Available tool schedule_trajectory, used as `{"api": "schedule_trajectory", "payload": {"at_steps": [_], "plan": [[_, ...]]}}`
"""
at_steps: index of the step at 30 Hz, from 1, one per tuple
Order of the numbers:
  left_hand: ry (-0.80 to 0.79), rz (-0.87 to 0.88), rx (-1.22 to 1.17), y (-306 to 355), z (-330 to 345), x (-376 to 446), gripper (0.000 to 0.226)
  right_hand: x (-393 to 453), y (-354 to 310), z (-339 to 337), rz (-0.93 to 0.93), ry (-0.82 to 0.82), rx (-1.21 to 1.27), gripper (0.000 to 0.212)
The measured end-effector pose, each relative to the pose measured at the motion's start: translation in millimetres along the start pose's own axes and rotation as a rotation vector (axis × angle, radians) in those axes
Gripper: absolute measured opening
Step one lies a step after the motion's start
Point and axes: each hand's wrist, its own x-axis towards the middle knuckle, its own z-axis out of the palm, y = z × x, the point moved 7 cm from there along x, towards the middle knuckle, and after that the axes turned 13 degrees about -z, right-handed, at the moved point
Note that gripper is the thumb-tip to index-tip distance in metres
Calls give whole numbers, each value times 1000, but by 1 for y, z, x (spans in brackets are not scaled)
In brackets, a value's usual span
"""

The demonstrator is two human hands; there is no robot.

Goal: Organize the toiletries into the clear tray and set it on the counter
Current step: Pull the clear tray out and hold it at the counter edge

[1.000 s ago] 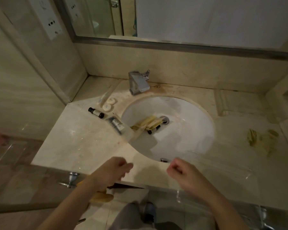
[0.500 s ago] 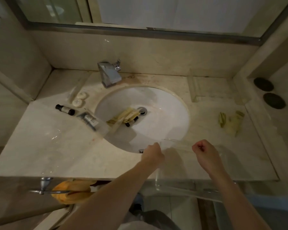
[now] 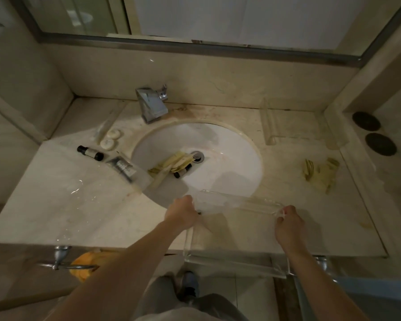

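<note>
From the head camera, a clear, flat rectangular plastic tray (image 3: 235, 228) sits at the front edge of the pale marble bench (image 3: 56, 205), just in front of the round white sink basin (image 3: 218, 170), its near end jutting past the bench edge. The left hand (image 3: 181, 213) grips the tray's far left corner with curled fingers. The right hand (image 3: 288, 224) pinches the tray's far right corner between thumb and fingers.

Inside the sink basin, beside the metal drain (image 3: 197, 156), lie yellow paper-wrapped packets (image 3: 171, 162) with a small dark bottle (image 3: 183, 171) touching them. Left of the sink basin, on the bench, lie a small dark-capped bottle with a pale label (image 3: 90, 153), a black-and-white sachet in clear wrapping (image 3: 123, 169) and two round white soap discs (image 3: 110, 139), one just behind the other. Behind the sink basin stands a square chrome tap (image 3: 152, 107). Right of the sink basin, well apart from it, lies a crumpled yellow wrapper (image 3: 321, 173). A second clear tray (image 3: 270, 126) rests behind and to the right of the sink basin, hard to make out against the marble. Two dark round discs (image 3: 373, 133) sit on a ledge further right. Below the bench, left of the sink basin, a chrome rail (image 3: 63, 262) carries an orange cloth (image 3: 86, 266).
</note>
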Motion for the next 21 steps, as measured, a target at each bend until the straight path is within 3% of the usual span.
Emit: {"api": "schedule_trajectory", "payload": {"at_steps": [4, 8, 15, 19, 21], "plan": [[37, -84, -25, -33, -21, 7, 34, 8, -33, 21, -67, -61, -4, 12], [33, -182, -84, -72, -44, 9, 36, 10, -73, 44, -146, -146, 13, 14], [14, -346, -131, -130, -71, 7, 15, 2, -128, 75, -302, -256, -10, 17], [1, -393, -102, -134, -85, 5, 25, 9, -131, 71, -291, -227, 10, 21], [90, -344, -57, -124, -107, 8, 31, 22, -133, 66, -259, -186, 48, 27]]}}
